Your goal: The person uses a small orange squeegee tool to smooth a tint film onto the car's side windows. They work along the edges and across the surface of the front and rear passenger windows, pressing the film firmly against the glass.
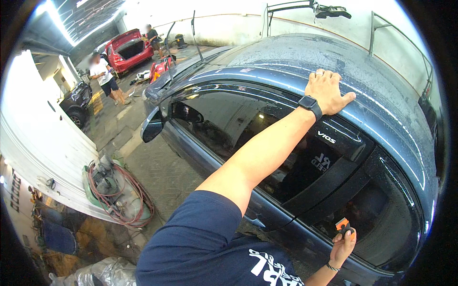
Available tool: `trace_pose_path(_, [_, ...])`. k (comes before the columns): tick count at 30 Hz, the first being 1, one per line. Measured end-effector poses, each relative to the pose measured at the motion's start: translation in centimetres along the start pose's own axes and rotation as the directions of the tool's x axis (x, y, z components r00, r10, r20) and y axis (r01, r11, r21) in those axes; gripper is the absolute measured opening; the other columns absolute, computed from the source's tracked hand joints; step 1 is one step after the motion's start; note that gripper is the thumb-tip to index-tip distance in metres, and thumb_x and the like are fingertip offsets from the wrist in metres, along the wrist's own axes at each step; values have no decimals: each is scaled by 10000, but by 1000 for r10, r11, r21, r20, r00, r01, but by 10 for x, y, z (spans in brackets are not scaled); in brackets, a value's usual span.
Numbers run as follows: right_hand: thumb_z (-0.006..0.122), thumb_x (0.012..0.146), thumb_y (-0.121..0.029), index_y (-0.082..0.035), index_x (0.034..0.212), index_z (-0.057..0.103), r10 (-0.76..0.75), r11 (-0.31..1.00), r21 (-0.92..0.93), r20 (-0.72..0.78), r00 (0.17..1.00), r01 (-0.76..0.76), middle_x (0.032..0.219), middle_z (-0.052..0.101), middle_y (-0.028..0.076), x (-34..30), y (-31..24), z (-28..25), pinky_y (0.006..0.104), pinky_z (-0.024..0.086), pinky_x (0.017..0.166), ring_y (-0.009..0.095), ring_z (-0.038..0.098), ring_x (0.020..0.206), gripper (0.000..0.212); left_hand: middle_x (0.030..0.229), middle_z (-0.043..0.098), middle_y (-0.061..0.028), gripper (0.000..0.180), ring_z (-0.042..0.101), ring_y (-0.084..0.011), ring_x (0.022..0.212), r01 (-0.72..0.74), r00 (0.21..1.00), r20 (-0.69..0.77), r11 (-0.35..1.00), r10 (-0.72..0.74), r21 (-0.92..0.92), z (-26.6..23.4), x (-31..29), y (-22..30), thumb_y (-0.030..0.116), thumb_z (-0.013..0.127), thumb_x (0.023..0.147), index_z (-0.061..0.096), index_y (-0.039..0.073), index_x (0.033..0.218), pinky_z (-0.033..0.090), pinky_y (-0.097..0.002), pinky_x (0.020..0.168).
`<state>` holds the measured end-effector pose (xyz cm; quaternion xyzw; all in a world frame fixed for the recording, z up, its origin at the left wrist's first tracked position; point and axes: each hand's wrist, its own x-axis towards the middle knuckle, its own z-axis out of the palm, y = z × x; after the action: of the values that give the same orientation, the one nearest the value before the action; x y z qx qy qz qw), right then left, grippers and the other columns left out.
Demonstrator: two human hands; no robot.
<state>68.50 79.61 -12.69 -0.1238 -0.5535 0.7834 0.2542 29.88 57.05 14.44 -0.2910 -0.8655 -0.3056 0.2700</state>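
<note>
My left hand (329, 93) lies on the wet roof (286, 55) of a dark blue car, near the roof edge above the doors. Its fingers point away over the roof and the thumb sticks out to the right; a black watch (310, 107) is on the wrist. Lower right, my right hand (343, 248) grips a small orange and black scraper (343, 226) by its dark part, orange end up. The scraper is in front of the dark rear door window (381, 205); whether it touches the glass I cannot tell. The front door window (229, 121) is shut.
The side mirror (152, 125) juts out at the left, and raised wiper arms (194, 35) stand over the front. On the floor is a compressor (102, 174) with coiled red hose (143, 200). Two people (102, 76) are near a red car (126, 50) with its trunk up.
</note>
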Motion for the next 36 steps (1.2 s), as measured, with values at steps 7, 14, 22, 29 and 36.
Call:
trace_pose_path(7, [626,1106,-333,-73,1186,593,52,994,104,-68,996,-44,763,578,10,-12,0,6,283,460,629,118,555,670,274,1362,667,-208,775,538,-371,1355,7,1000,-24,1000,-7,6,-3,-3,3,673,661,910,681,28,1339,370,-495,1173])
trace_pose_path(14, [613,1113,-312,-85,1212,588,62,992,110,-32,998,-58,814,578,-1,-22,1,-2,273,442,646,95,533,706,248,1335,674,-210,766,540,-367,1338,-3,998,-62,1000,3,-1,2,-5,-2,669,664,908,689,18,1312,372,-494,1163])
trace_pose_path(22, [704,1049,-175,-69,1271,603,75,997,23,-294,953,-72,1000,627,-48,-39,-21,18,240,400,649,44,510,781,266,1163,735,-311,787,699,-478,1132,-105,991,98,982,90,159,-9,-6,13,713,587,969,759,-25,1179,561,-550,972])
trace_pose_path(29, [776,923,-105,-25,1067,748,-340,366,-838,285,896,405,1018,692,123,-22,-52,17,371,547,816,285,682,913,167,1316,706,-260,691,652,-439,1243,-72,994,-65,983,84,167,-5,-10,-8,607,582,1007,687,9,1337,497,-493,1077])
trace_pose_path(36, [726,960,-181,-74,1044,730,-129,222,-870,422,897,441,1010,726,101,-12,-25,15,439,568,809,348,712,938,136,1297,716,-241,633,658,-424,1221,-86,995,-27,980,92,178,16,3,-4,586,567,1027,705,31,1298,504,-483,1059])
